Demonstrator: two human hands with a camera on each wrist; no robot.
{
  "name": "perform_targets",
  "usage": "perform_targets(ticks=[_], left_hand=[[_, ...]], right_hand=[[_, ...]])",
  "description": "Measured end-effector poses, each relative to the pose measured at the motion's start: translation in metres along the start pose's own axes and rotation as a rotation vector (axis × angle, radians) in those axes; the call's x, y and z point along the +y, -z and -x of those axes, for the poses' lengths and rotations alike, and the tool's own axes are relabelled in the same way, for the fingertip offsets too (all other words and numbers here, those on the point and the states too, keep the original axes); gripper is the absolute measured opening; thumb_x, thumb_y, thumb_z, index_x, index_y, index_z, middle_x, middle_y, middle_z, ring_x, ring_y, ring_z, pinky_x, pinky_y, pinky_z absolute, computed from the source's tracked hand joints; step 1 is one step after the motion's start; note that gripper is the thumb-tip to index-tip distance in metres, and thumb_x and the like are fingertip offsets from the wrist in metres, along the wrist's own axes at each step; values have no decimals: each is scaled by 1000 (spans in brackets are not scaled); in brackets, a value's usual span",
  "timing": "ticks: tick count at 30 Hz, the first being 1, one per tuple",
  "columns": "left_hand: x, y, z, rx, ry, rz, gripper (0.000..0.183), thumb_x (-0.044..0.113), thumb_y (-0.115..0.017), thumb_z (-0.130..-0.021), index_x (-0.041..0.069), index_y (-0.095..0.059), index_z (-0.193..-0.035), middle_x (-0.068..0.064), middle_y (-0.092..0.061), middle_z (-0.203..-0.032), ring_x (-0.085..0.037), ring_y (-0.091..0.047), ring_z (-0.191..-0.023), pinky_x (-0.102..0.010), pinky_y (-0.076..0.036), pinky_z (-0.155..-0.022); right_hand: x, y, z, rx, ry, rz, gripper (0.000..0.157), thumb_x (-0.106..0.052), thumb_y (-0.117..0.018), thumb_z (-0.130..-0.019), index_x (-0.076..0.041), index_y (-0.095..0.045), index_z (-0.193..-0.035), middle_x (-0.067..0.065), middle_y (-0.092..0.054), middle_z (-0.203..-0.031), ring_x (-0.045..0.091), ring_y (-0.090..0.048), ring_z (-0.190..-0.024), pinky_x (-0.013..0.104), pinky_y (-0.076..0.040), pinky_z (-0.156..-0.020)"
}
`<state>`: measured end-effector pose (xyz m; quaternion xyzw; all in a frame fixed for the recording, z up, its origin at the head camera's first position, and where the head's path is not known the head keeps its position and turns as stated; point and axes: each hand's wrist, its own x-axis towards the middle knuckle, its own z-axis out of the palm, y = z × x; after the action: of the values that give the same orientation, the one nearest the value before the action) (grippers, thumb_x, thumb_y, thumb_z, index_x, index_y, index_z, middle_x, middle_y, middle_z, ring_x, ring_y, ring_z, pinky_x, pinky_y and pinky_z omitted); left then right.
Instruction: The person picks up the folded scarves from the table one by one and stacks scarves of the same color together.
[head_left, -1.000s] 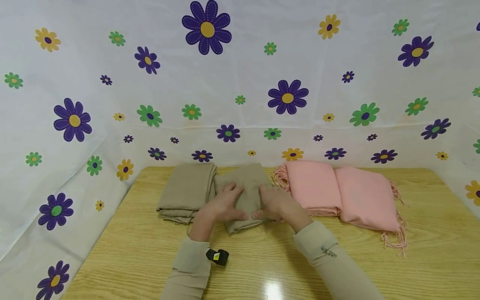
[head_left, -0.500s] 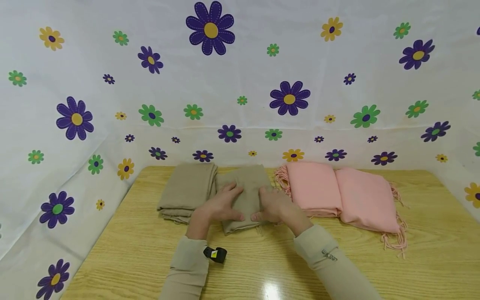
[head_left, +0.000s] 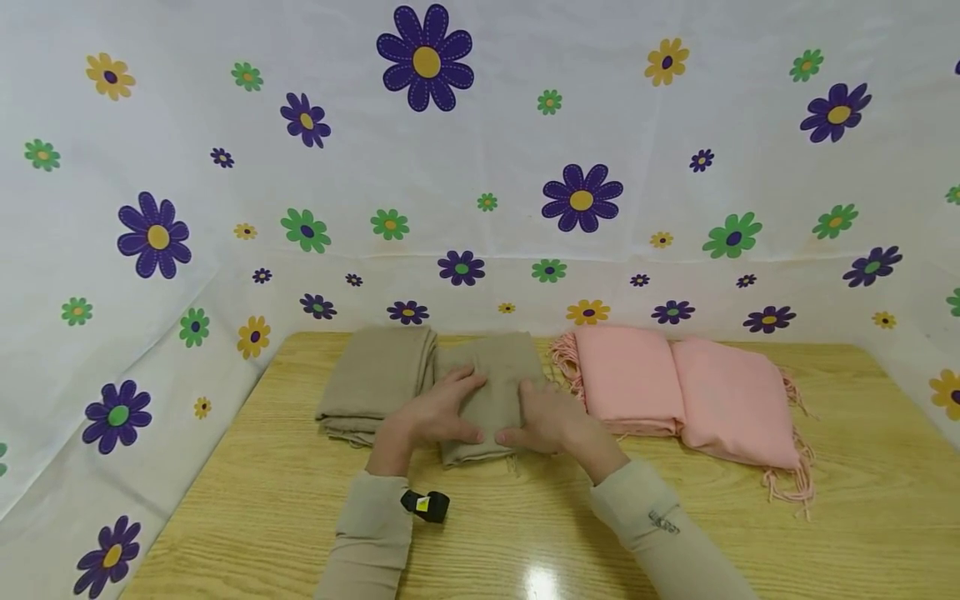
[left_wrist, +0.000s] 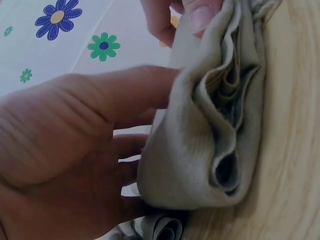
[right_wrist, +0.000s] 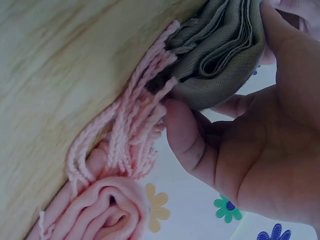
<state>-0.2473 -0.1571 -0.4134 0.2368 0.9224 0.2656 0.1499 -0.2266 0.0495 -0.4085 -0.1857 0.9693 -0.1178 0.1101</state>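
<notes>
A folded beige fringed cloth (head_left: 502, 367), perhaps a scarf, lies on the table between both hands in the head view. My left hand (head_left: 435, 412) rests on its left part, thumb along the near end. In the left wrist view the left thumb (left_wrist: 135, 90) touches the cloth's layered end (left_wrist: 200, 145); the other fingers are partly hidden behind it. My right hand (head_left: 555, 417) lies against the right side with its thumb on top. The right wrist view shows the right hand's fingers (right_wrist: 187, 135) against the cloth's edge (right_wrist: 220, 60), beside pink fringe.
Another folded beige cloth (head_left: 378, 371) lies just left. Two folded pink cloths stand to the right, a nearer-left one (head_left: 630, 375) and a right one (head_left: 735, 404), both with fringe. The wooden table (head_left: 262, 500) meets a flowered white sheet (head_left: 495, 142) behind.
The beige cloth between my hands has turned a little straighter, its near end shifting left. Both hands have moved slightly left with it. The view has tilted a little.
</notes>
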Motion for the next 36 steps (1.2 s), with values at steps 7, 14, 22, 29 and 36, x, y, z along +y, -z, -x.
perform_targets(ticks=[7,14,22,29,36], left_hand=[[-9,4,3,7,-42,20,79,15,-74,-81,3,-39,-151,-22,-22,-161,-39,-21,-148,-53,-26,-115],[-13,4,2,146,-7,52,55,12,-70,-86,-2,-53,-136,-23,-42,-147,-37,-41,-137,-49,-33,-113],[-2,4,-1,221,168,26,59,18,-75,-82,1,-55,-134,-20,-52,-137,-36,-48,-127,-48,-41,-105],[4,4,-4,211,236,28,60,21,-76,-82,3,-53,-135,-22,-57,-131,-37,-52,-122,-49,-44,-100],[5,4,-1,213,271,98,62,22,-77,-83,3,-49,-134,-22,-61,-127,-33,-58,-115,-47,-46,-98]], right_hand=[[-6,-4,2,-5,-34,13,87,-58,-65,-89,6,-41,-142,29,-54,-130,45,-59,-112,54,-50,-90],[-5,-4,6,22,-15,-6,73,-55,-62,-93,7,-52,-128,27,-59,-116,41,-64,-100,51,-53,-81],[2,-1,0,85,57,-9,35,-36,-54,-103,-4,-58,-90,9,-58,-74,26,-63,-70,42,-51,-66],[9,4,-4,86,73,-42,21,-24,-56,-103,-3,-59,-103,9,-60,-80,24,-61,-72,42,-50,-67],[20,8,-12,8,23,-262,42,-23,-65,-98,-3,-50,-132,23,-64,-117,28,-64,-98,43,-50,-83]])
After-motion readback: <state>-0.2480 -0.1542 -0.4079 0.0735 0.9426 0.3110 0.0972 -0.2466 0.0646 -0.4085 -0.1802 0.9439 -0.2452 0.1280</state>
